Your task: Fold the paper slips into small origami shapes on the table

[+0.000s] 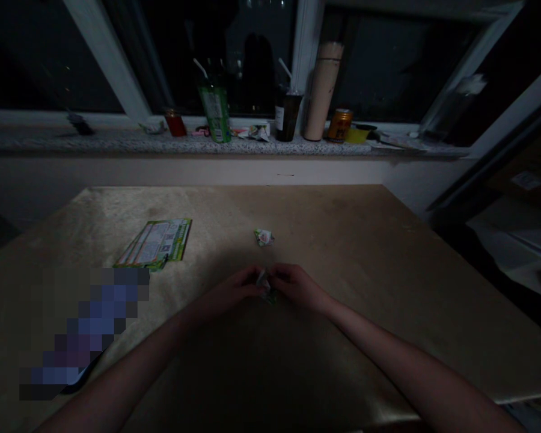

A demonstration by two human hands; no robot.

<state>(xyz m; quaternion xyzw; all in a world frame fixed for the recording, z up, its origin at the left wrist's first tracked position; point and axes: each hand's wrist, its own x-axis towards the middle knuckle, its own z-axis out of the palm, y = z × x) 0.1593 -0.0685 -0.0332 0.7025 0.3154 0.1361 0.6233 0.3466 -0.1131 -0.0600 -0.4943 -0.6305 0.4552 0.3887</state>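
My left hand (241,285) and my right hand (297,285) meet over the middle of the table. Between them they pinch a small green-and-white wrapper (264,281), creased and partly covered by the fingers. Just beyond it lies a second small folded wrapper (264,237) in similar colours, touched by neither hand. Off to the left sits a stack of flat green-edged printed packets (160,240). The light is dim, so fine detail of the held wrapper is lost.
A blurred-out phone-like object (90,337) lies beside my left forearm. Along the stone windowsill (139,142) stand a green bottle (215,111), a dark cup with a straw (287,117), a tall pink flask (323,90), an orange can (340,126) and a red jar (175,124).
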